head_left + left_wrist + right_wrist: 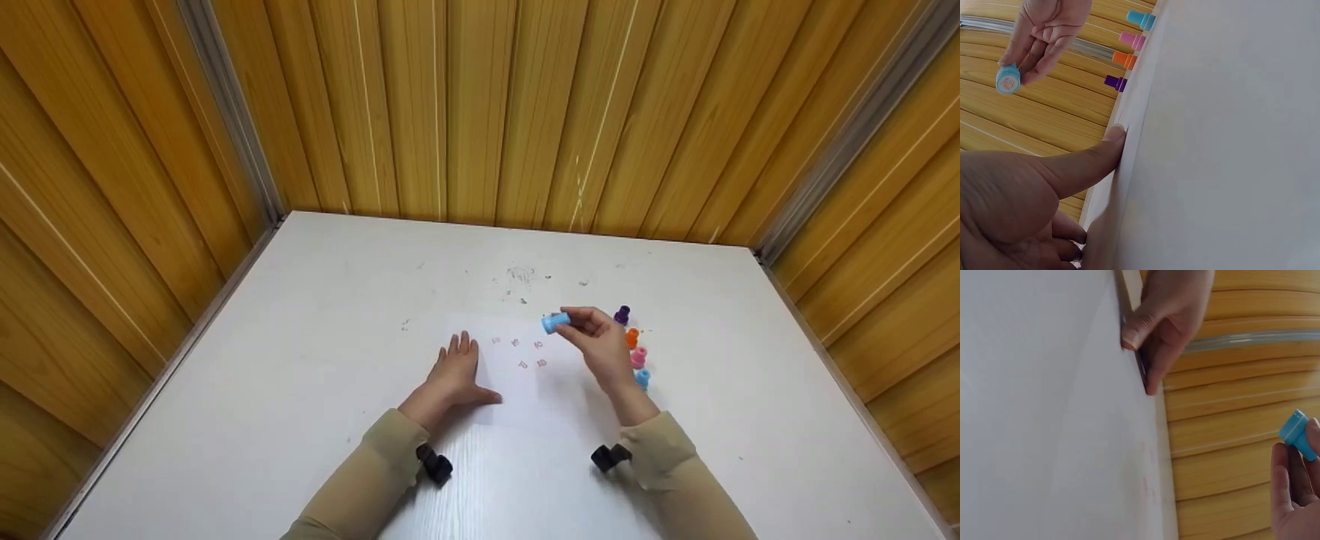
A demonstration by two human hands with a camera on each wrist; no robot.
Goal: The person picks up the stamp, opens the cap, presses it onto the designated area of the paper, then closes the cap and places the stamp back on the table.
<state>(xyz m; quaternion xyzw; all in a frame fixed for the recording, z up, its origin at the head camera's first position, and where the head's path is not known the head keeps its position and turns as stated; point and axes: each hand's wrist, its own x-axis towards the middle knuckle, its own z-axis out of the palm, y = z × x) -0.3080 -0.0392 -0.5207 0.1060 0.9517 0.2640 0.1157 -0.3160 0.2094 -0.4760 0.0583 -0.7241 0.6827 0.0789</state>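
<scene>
My right hand [606,352] pinches a light-blue stamp [556,323] between thumb and fingers, raised above the table. In the left wrist view the round printing face of that stamp [1008,84] shows a reddish pattern. A white sheet of paper [510,401] lies on the table and bears several small red stamped marks [523,364]. On the paper's left side rests my left hand [454,375], fingers straight and thumb spread toward the middle of the sheet.
Right of the paper, a purple stamp [622,315], an orange stamp [632,339], a pink stamp [638,358] and another blue stamp [643,379] stand in a row on the white table [300,337]. Wood-patterned walls [472,112] enclose the back and sides.
</scene>
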